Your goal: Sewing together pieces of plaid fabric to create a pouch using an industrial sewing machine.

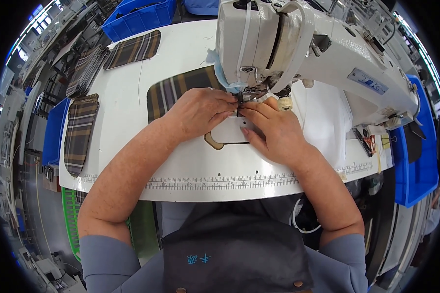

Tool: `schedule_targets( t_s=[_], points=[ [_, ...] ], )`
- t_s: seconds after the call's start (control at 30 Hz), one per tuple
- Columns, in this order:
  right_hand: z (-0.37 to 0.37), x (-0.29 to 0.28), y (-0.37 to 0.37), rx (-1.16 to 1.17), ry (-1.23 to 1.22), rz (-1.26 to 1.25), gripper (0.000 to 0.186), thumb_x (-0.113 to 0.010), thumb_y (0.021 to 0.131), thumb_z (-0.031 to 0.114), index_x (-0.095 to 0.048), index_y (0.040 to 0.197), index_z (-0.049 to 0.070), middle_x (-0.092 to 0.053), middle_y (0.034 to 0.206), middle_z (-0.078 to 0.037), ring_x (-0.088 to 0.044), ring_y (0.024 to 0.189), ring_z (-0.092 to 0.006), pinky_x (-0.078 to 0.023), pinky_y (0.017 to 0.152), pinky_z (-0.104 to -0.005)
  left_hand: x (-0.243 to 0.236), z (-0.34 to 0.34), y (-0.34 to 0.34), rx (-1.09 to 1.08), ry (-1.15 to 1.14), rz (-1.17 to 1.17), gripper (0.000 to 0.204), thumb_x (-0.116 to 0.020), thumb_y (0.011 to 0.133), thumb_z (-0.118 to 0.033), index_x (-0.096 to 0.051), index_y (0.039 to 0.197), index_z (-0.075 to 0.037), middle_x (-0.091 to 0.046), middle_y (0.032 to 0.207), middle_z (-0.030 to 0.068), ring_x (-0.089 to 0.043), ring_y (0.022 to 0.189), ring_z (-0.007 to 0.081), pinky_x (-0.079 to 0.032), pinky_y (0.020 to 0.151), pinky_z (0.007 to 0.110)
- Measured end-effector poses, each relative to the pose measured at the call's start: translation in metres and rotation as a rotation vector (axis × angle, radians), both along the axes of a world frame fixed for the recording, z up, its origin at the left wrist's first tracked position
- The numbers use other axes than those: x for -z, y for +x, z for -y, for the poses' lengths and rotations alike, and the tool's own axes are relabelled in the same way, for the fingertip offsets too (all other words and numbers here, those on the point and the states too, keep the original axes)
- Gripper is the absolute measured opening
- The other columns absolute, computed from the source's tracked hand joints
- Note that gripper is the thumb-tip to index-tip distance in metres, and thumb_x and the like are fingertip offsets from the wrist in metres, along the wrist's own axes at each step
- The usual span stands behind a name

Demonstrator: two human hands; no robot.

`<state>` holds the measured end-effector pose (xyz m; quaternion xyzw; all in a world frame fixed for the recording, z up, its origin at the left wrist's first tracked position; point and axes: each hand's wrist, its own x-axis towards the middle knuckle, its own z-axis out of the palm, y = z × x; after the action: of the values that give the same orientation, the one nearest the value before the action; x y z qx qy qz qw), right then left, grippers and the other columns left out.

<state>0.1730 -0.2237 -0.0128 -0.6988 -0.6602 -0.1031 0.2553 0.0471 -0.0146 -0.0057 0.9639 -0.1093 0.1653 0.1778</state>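
A white sewing machine (264, 44) stands over the table, its needle area between my hands. Beneath it lies a dark plaid fabric piece (178, 90) with brown and white stripes, spread to the left of the needle. My left hand (203, 110) rests on this fabric, its fingertips closed together at the presser foot, pinching the fabric edge. From the other side my right hand (276, 127) reaches in, index finger and thumb near the metal needle plate (230, 131). Its fingertips meet the fabric edge by the foot; what they grip there is too small to make out.
Plaid fabric pieces lie in stacks (85, 71) and singly (81, 134) on the table's left. Blue bins stand behind (139, 22) and at the right (425, 161). Small tools (364, 141) lie near the right edge. A measuring tape (220, 181) runs along the front edge.
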Motion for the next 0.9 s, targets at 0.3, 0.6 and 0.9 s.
schedule_targets(
  t_s=[0.3, 0.6, 0.9],
  points=[
    [0.001, -0.003, 0.001, -0.011, 0.012, 0.01, 0.031, -0.07, 0.086, 0.021, -0.069, 0.111, 0.003, -0.069, 0.115, -0.009, -0.065, 0.092, -0.0295, -0.052, 0.08, -0.0415, -0.002, 0.029, -0.008, -0.159, 0.197, -0.1, 0.033, -0.068, 0.091, -0.028, -0.075, 0.111, -0.002, -0.073, 0.12, 0.0112, -0.071, 0.102, 0.026, -0.057, 0.088, 0.038],
    [0.001, -0.001, 0.004, -0.034, 0.005, -0.004, 0.029, -0.072, 0.085, 0.021, -0.069, 0.107, 0.003, -0.07, 0.113, -0.007, -0.065, 0.092, -0.0294, -0.052, 0.08, -0.0412, 0.011, 0.067, -0.047, -0.252, 0.154, -0.125, 0.079, -0.061, 0.094, -0.044, -0.038, 0.151, 0.007, -0.039, 0.156, 0.0252, -0.034, 0.149, 0.038, -0.021, 0.122, 0.058],
    [0.002, -0.005, 0.002, -0.048, 0.028, -0.014, 0.037, -0.076, 0.082, 0.03, -0.072, 0.106, 0.002, -0.071, 0.113, -0.007, -0.065, 0.097, -0.0296, -0.053, 0.085, -0.0398, 0.003, 0.063, -0.086, 0.021, -0.308, -0.203, 0.059, -0.084, 0.081, -0.027, -0.063, 0.134, -0.011, -0.052, 0.15, 0.0119, -0.047, 0.143, 0.0307, -0.029, 0.121, 0.058]
  ],
)
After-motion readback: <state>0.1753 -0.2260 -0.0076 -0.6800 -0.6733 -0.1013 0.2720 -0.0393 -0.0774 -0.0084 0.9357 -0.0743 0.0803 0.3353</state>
